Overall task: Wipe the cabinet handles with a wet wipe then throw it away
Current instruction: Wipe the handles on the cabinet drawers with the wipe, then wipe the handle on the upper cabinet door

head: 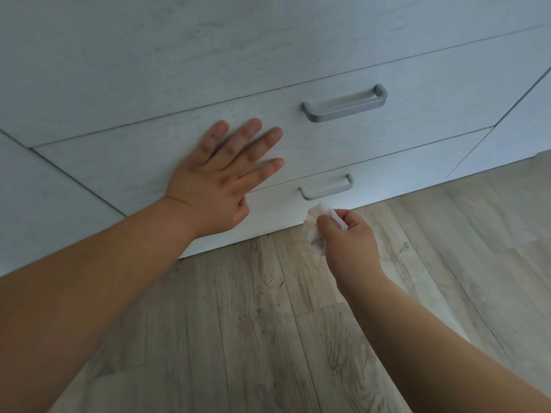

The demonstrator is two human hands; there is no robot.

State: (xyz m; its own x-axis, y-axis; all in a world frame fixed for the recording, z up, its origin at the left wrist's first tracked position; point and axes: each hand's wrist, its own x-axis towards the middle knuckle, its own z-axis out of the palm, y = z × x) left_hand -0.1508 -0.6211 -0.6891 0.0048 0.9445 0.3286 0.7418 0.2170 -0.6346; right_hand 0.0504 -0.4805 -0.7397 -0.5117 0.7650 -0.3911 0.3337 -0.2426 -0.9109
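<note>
A pale wood-grain cabinet (149, 70) fills the upper part of the view, with two drawers low down. The upper drawer carries a grey bar handle (346, 104); the lower drawer has a smaller grey handle (326, 187). My left hand (226, 171) lies flat on the upper drawer front, fingers spread, left of both handles. My right hand (348, 236) pinches a crumpled white wet wipe (317, 226) just below the lower handle, the wipe close to it but apart.
Light wooden plank floor (268, 323) runs under both arms up to the cabinet's base. A cabinet door panel (524, 126) stands at the right, another panel (44, 198) at the left.
</note>
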